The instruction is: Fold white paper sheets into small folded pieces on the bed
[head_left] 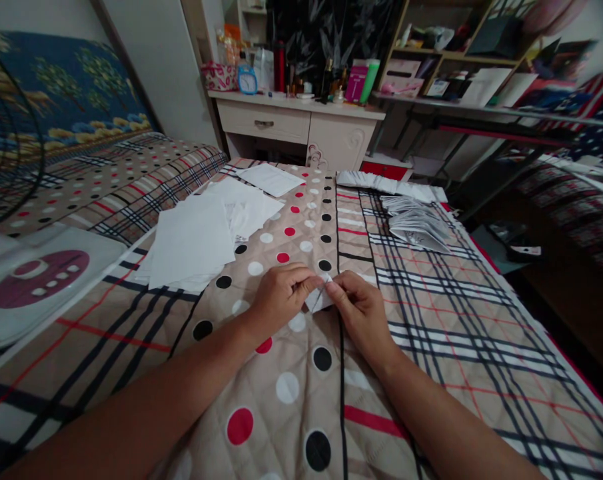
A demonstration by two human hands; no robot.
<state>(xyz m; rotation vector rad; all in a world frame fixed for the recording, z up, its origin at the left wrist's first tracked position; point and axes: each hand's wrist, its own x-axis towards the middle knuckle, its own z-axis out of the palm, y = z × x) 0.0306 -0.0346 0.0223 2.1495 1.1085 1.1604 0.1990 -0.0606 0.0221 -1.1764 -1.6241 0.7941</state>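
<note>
Left hand (284, 293) and right hand (360, 308) pinch a small, folded white paper (316, 301); uneven pressure could skew its folds.

Folded paper (316, 304) partly hidden by fingers (340, 296). Purple-printed item (41, 283) cut by left edge. Dresser bottles (327, 79) too small to identify.

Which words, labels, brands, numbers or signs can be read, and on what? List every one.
None can be read.
Held paper: no legible text.
Sheets: faint print, too blurred.
Folded papers: marks too small.
Clock: dial too small.
Purple box: marks too blurred.
</note>
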